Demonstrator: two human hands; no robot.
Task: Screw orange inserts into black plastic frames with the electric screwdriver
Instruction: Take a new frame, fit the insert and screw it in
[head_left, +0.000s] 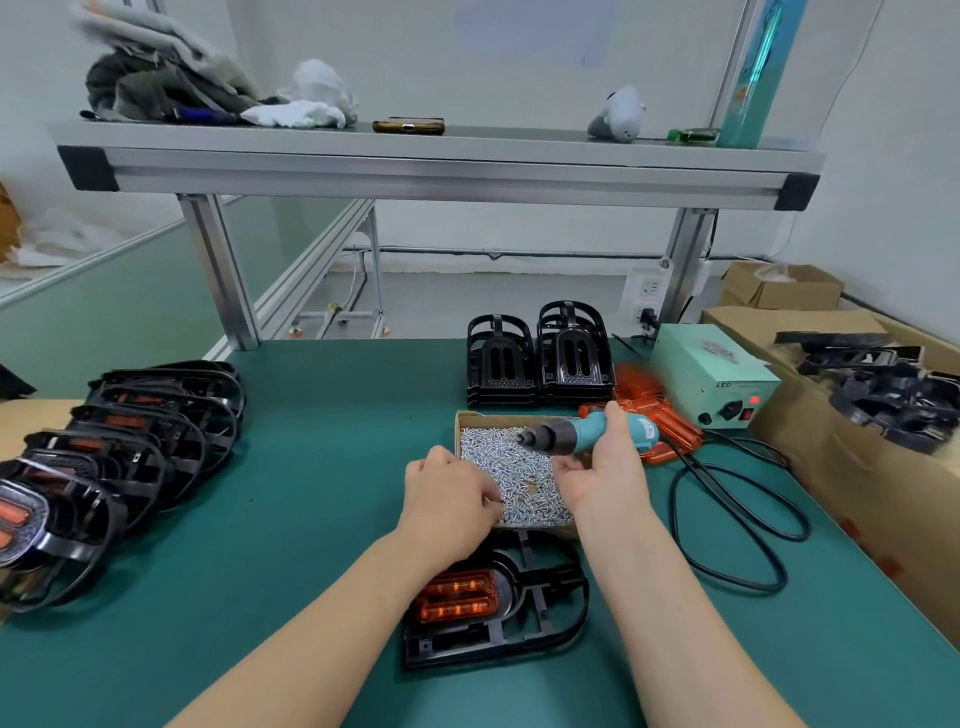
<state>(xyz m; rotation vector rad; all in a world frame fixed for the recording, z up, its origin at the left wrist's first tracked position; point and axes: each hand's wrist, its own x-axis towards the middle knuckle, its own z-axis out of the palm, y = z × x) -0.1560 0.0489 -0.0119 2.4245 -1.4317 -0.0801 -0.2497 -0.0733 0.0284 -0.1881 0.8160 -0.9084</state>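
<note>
Setting is identified as a small assembly workshop. A green-matted bench (322, 441) is framed by an aluminium-extrusion shelf (441, 174). At left, black frames (156, 415) are laid overlapping; a box of screws (498, 417) is set centre; a power unit (706, 371) and parts cartons (831, 452) are seen right.

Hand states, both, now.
Left hand: pinches what looks like a screw at the screw box edge.
Right hand: grips the electric screwdriver.

Screw box (511, 470) lies behind the frame (498, 603), stacked frames (104, 457) left.
</note>
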